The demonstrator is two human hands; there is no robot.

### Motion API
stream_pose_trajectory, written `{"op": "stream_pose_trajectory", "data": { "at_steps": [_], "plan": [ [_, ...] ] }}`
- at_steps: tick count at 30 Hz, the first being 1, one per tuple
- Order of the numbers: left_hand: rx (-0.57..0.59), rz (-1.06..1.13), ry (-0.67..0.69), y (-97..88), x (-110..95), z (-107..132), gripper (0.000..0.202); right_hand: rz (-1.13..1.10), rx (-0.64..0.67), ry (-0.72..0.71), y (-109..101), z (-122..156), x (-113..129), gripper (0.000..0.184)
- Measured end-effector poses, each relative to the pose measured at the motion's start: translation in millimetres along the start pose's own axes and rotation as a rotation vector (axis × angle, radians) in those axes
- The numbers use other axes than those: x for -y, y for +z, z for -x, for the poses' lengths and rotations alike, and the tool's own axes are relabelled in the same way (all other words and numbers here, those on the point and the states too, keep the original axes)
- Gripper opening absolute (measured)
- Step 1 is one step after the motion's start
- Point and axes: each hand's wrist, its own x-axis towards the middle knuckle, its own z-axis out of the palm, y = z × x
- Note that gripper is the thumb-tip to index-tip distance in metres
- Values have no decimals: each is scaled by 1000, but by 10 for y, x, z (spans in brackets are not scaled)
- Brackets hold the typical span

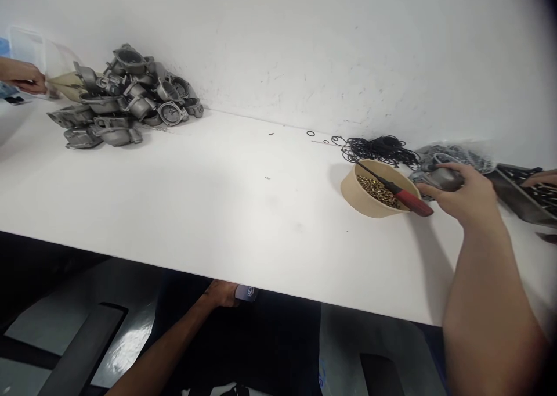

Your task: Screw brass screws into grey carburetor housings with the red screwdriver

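My right hand (472,195) is closed on a grey cast-metal carburetor bowl (447,178), just right of a tan paper tub. The tub (363,203) contains many small brass-coloured screws (375,190). Across its rim rests a screwdriver (413,201) with a red and black handle, its shaft pointing up and left. Below the table's front edge, over my lap, my left hand (223,293) grips a phone (246,292) with a lit screen; the table edge partly hides it.
Grey carburetor bowls (139,105) are heaped at the back left. Black rubber O-rings (383,149) lie behind the tub, near a clear bag of parts (461,155) and a tray (517,195). Other people's hands show at left (28,76) and right (542,179).
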Motion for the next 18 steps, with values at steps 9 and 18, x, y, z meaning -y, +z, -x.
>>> {"op": "stream_pose_trajectory", "data": {
  "at_steps": [9, 18],
  "plan": [
    [-97, 45, 57, 51, 29, -36, 33, 21, -33, -5, -38, 26, 102, 57],
    [-272, 227, 130, 88, 36, 30, 48, 133, -22, -24, -79, 47, 50, 62]
  ]
}}
